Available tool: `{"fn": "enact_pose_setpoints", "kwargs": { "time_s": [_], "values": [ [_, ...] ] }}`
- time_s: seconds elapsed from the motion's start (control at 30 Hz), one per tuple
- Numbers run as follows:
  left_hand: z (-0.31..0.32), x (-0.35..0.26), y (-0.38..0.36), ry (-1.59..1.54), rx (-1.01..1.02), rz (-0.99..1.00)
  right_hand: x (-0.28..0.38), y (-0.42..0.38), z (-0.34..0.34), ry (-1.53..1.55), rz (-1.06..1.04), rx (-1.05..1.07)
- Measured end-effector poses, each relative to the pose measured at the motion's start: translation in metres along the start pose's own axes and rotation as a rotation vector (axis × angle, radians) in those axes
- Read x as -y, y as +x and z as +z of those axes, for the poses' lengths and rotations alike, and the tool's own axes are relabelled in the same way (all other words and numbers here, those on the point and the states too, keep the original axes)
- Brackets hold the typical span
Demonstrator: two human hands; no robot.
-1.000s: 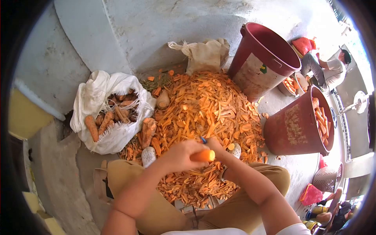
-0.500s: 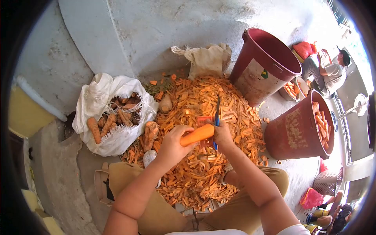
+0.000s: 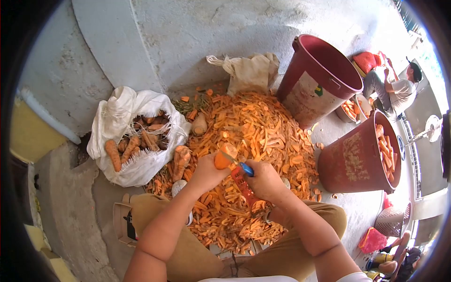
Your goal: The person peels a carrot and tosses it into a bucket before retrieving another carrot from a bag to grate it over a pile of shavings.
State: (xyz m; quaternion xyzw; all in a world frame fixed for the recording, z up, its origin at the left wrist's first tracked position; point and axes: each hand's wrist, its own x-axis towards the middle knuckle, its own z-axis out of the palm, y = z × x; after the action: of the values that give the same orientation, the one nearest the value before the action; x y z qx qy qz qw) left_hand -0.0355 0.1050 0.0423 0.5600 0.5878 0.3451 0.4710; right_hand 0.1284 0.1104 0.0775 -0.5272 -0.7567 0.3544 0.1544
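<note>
My left hand (image 3: 209,173) is closed around a peeled carrot (image 3: 222,160), whose pale cut end faces up and right. In my right hand (image 3: 267,180) is a knife with a blue handle (image 3: 246,169); its blade touches the carrot's end. A red perforated object (image 3: 244,189) shows just below the knife, partly hidden by my right hand. Beneath both hands spreads a large heap of orange carrot peelings (image 3: 253,127). Unpeeled carrots (image 3: 181,162) lie at the heap's left side.
An open white sack (image 3: 105,127) of unpeeled carrots is at left. Two red bins (image 3: 300,91) (image 3: 345,157) stand at right, the nearer holding peeled carrots. A seated person (image 3: 401,89) is at the upper right, and part of another person (image 3: 399,261) shows at lower right.
The carrot has turned from lying sideways to showing its end. The knife has tipped from upright to pointing left, against the carrot. My right hand has moved slightly down.
</note>
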Motion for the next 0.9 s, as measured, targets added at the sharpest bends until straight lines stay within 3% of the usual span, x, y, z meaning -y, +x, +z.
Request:
{"fn": "enact_pose_setpoints", "kwargs": {
  "time_s": [0.23, 0.43, 0.53, 0.63, 0.73, 0.8, 0.83, 0.87, 0.9],
  "values": [
    [-0.001, -0.004, -0.002, -0.191, 0.200, -0.132, -0.007, 0.004, 0.006, -0.025, 0.021, 0.031],
    [0.004, -0.009, -0.005, 0.028, -0.013, 0.249, -0.008, 0.006, 0.010, 0.044, 0.136, 0.071],
    [0.009, 0.005, -0.002, 0.175, -0.141, 0.339, -0.023, 0.013, 0.022, 0.133, 0.133, 0.091],
    [0.004, 0.000, -0.002, 0.200, -0.069, 0.286, -0.025, 0.014, 0.024, 0.156, 0.191, 0.133],
    [-0.004, -0.012, -0.005, -0.040, 0.231, -0.163, -0.037, 0.017, 0.032, 0.206, 0.136, 0.121],
    [0.010, -0.008, -0.009, -0.170, 0.438, 0.203, -0.049, 0.031, 0.030, 0.213, 0.455, 0.381],
    [0.017, -0.009, -0.011, -0.224, 0.547, 0.386, -0.051, 0.029, 0.029, 0.153, 0.439, 0.405],
    [0.024, -0.015, -0.014, -0.172, 0.472, 0.382, -0.074, 0.032, 0.052, -0.261, 0.351, 0.467],
    [0.024, -0.011, -0.013, -0.184, 0.435, 0.224, -0.088, 0.026, 0.074, -0.171, 0.205, 0.389]
  ]
}}
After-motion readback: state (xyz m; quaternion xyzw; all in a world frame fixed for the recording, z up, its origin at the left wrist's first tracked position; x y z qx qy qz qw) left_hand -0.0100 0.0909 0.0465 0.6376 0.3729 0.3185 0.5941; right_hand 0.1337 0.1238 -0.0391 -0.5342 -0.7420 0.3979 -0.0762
